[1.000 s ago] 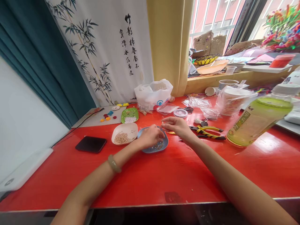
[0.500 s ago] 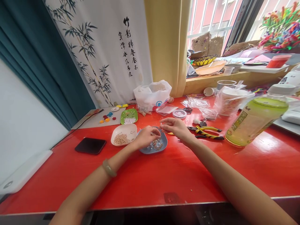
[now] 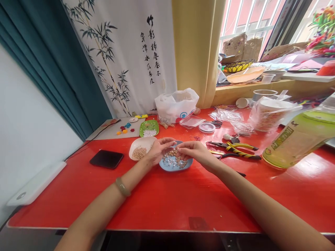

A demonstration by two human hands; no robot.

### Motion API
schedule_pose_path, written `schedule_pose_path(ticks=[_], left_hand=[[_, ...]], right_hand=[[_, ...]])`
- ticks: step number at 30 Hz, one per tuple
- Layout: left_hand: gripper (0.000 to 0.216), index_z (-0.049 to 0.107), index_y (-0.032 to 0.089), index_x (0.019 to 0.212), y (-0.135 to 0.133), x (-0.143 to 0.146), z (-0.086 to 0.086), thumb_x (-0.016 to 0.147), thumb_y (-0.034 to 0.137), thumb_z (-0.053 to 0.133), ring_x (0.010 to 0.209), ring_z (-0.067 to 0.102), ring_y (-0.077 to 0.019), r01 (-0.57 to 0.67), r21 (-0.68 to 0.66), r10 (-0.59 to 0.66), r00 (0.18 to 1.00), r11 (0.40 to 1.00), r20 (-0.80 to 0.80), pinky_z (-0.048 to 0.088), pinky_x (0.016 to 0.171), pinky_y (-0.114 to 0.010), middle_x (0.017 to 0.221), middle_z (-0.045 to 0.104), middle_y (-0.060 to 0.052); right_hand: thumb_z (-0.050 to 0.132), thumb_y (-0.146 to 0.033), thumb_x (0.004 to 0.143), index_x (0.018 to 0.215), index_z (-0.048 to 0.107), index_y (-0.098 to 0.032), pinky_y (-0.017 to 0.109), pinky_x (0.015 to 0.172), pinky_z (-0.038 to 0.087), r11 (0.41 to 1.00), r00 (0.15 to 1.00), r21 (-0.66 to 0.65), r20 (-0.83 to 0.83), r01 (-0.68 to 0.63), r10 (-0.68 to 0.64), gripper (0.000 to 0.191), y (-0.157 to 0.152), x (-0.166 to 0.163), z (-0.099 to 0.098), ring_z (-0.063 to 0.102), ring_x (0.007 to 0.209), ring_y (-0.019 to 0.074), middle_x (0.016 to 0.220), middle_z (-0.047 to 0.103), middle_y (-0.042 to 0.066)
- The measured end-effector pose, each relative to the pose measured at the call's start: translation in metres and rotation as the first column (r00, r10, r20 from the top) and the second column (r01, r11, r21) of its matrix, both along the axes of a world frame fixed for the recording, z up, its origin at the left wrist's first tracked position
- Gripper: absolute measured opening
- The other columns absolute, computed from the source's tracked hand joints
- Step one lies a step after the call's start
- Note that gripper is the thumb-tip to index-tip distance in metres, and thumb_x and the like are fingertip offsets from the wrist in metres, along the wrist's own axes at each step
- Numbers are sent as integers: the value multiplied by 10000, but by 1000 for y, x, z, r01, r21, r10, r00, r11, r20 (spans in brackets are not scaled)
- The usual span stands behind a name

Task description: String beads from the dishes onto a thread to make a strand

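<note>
My left hand (image 3: 158, 150) is turned palm up over the blue dish (image 3: 175, 166), cupped, with a few small beads lying in it. My right hand (image 3: 195, 152) hovers just beside it over the same dish, thumb and forefinger pinched on something tiny I cannot make out. Gold and pearl beads (image 3: 176, 161) lie scattered in the dish. A green bangle (image 3: 121, 186) sits on my left wrist. The white dish of gold beads (image 3: 140, 150) stands just left of my left hand.
On the red table (image 3: 167, 198): black phone (image 3: 106, 159), green tray of white beads (image 3: 149, 128), yellow-handled pliers (image 3: 237, 146), thread spool (image 3: 207, 127), white plastic bag (image 3: 177, 104), big green bottle (image 3: 298, 137) at right, plastic packets (image 3: 225, 115). The window sill holds clutter.
My left hand has turned palm up and lifted from the dish with beads in it. My right hand has come down closer to it. The camera view has shifted slightly.
</note>
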State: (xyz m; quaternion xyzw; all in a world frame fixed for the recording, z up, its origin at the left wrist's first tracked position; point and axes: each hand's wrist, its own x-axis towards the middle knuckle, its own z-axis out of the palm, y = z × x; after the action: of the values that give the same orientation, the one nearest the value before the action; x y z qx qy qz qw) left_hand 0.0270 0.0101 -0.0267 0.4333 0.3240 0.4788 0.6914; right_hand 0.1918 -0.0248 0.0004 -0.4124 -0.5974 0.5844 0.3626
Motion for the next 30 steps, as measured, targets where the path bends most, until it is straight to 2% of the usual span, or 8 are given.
schedule_pose_path(ticks=[16, 30], left_hand=[[193, 646, 117, 682, 2, 1, -2, 507, 133, 727, 619, 573, -90, -21, -19, 22, 1000, 1000, 15, 427, 652, -231, 643, 639, -11], [197, 651, 123, 665, 2, 0, -3, 488, 141, 736, 614, 562, -88, -35, -2, 35, 999, 999, -16, 422, 673, -247, 643, 635, -7]], right_hand=[[602, -321, 675, 765, 633, -124, 210, 563, 437, 1000, 1000, -2, -11, -17, 17, 219, 4, -1, -8, 551, 540, 68, 687, 656, 39], [621, -313, 652, 749, 638, -130, 216, 573, 450, 999, 1000, -31, -28, -5, 5, 208, 2, -1, -6, 550, 537, 69, 661, 655, 30]])
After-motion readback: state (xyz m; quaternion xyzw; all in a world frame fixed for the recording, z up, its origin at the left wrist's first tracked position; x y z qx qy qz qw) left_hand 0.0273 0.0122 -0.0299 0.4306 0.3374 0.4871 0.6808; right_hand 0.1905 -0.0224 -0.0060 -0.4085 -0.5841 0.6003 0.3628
